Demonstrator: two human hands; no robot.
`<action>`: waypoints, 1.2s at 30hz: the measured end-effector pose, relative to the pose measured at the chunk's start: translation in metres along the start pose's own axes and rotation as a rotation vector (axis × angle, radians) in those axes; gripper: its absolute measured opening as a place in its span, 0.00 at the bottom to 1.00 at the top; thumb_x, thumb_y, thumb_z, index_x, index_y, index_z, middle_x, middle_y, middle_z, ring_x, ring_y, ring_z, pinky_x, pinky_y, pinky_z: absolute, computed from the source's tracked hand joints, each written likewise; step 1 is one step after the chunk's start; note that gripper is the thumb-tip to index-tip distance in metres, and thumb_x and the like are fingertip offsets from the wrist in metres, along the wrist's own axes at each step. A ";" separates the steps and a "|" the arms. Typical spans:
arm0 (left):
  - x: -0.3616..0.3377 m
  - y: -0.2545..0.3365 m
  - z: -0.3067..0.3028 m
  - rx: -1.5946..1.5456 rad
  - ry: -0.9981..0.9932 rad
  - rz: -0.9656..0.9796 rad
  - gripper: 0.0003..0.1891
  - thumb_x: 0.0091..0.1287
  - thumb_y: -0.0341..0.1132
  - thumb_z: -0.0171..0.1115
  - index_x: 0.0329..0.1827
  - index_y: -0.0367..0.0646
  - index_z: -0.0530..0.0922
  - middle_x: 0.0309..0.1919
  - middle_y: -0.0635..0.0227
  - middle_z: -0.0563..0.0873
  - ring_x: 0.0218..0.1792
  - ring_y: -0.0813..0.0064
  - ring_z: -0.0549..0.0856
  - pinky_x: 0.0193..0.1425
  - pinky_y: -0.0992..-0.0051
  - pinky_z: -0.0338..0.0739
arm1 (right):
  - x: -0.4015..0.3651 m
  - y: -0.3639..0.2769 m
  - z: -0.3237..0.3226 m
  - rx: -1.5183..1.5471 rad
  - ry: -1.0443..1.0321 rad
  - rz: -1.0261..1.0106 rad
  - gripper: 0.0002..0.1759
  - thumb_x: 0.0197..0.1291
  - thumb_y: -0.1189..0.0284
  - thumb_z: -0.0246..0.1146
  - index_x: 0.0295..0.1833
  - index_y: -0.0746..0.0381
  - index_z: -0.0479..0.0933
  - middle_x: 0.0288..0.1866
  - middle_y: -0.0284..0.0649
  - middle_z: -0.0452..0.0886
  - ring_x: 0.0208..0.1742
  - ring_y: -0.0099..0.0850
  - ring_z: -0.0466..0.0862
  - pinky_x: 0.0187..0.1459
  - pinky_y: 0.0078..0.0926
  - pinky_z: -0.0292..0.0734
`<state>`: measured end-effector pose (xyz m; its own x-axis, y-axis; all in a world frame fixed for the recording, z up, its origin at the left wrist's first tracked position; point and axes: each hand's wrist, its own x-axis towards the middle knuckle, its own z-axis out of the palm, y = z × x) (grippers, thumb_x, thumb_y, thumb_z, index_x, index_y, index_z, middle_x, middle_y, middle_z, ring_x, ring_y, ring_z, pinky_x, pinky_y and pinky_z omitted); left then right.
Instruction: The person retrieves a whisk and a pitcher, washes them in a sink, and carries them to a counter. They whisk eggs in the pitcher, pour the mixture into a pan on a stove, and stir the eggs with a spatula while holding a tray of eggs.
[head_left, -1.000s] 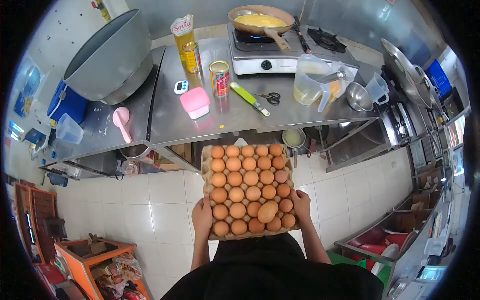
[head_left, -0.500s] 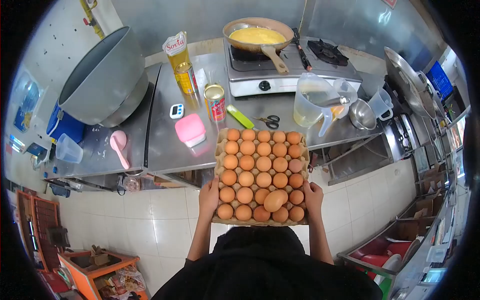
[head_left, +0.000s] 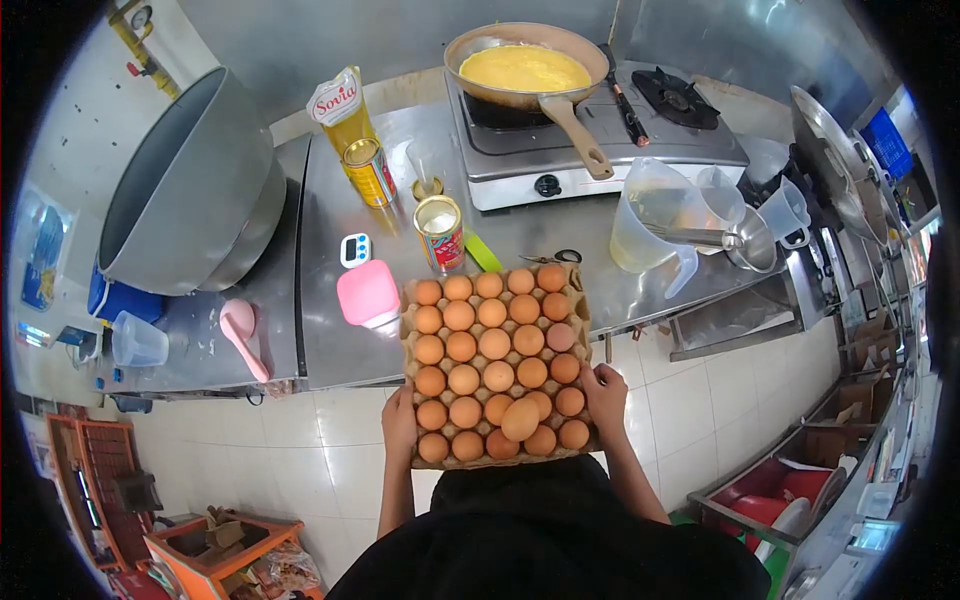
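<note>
A cardboard egg tray (head_left: 406,358) filled with brown eggs is held level in front of my body. My left hand (head_left: 399,422) is closed on its left edge, and my right hand (head_left: 606,396) grips the right edge. One loose egg (head_left: 520,419) lies on top of the others near the front. The tray's far side overlaps the steel counter's front edge, partly covering a pair of scissors (head_left: 556,257) and a green-handled tool (head_left: 483,254). Just beyond stands an opened can (head_left: 440,236). To the left of the tray is a pink-lidded container (head_left: 367,293).
A frying pan (head_left: 527,95) with yellow batter-like food sits on the gas stove (head_left: 500,190). At right are a plastic jug (head_left: 650,225) and a steel bowl (head_left: 755,240). A large grey mixing bowl (head_left: 190,180), pink scoop (head_left: 240,325) and timer (head_left: 355,250) are at left.
The egg tray, held in both hands, has shifted slightly left and down in view. My view has tilted and moved a little, so the counter things appear displaced.
</note>
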<state>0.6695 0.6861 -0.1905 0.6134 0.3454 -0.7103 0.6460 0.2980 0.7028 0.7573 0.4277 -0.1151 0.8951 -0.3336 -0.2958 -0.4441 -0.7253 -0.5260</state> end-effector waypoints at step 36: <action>-0.106 -0.042 -0.025 -0.093 0.148 0.120 0.19 0.63 0.41 0.43 0.35 0.31 0.73 0.31 0.63 0.78 0.33 0.74 0.74 0.41 0.76 0.68 | -0.042 0.053 -0.001 0.148 -0.128 -0.211 0.21 0.48 0.60 0.57 0.22 0.70 0.70 0.14 0.43 0.68 0.19 0.24 0.65 0.23 0.25 0.63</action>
<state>0.5663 0.6596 -0.1438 0.6060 0.5081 -0.6120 0.5233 0.3248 0.7878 0.6962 0.4022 -0.1300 0.9602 -0.0994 -0.2610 -0.2582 -0.6718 -0.6943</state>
